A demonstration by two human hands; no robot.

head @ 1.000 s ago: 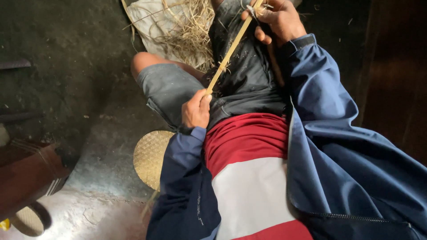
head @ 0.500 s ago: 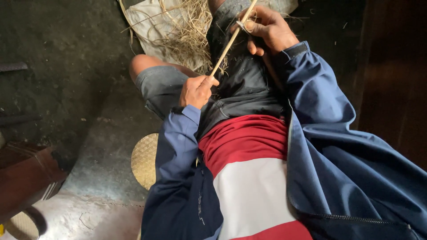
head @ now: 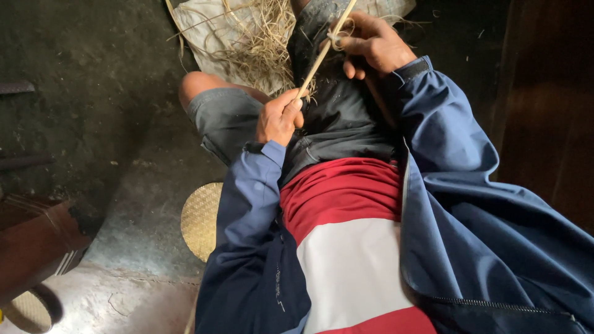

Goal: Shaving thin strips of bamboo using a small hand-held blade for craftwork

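My left hand [head: 279, 117] is closed around the near end of a thin pale bamboo strip [head: 322, 54], just above my lap. The strip slants up and to the right to my right hand [head: 371, 42], which grips it farther along, with a curl of shaved fibre by the fingers. Whether the right hand also holds a blade is hidden. Both arms wear blue jacket sleeves. A pile of thin pale shavings [head: 263, 43] lies on a white sack [head: 198, 28] beyond my bare knee [head: 195, 86].
A round woven mat [head: 201, 219] lies on the dark concrete floor beside my left hip. A brown wooden object [head: 34, 247] and another woven disc [head: 28, 309] sit at the lower left. A dark wooden wall [head: 550, 124] stands to the right.
The view has shifted, so my hands and the strip sit a little lower in the picture. Both hands keep their grip on the strip; the right hand has slid slightly along it.
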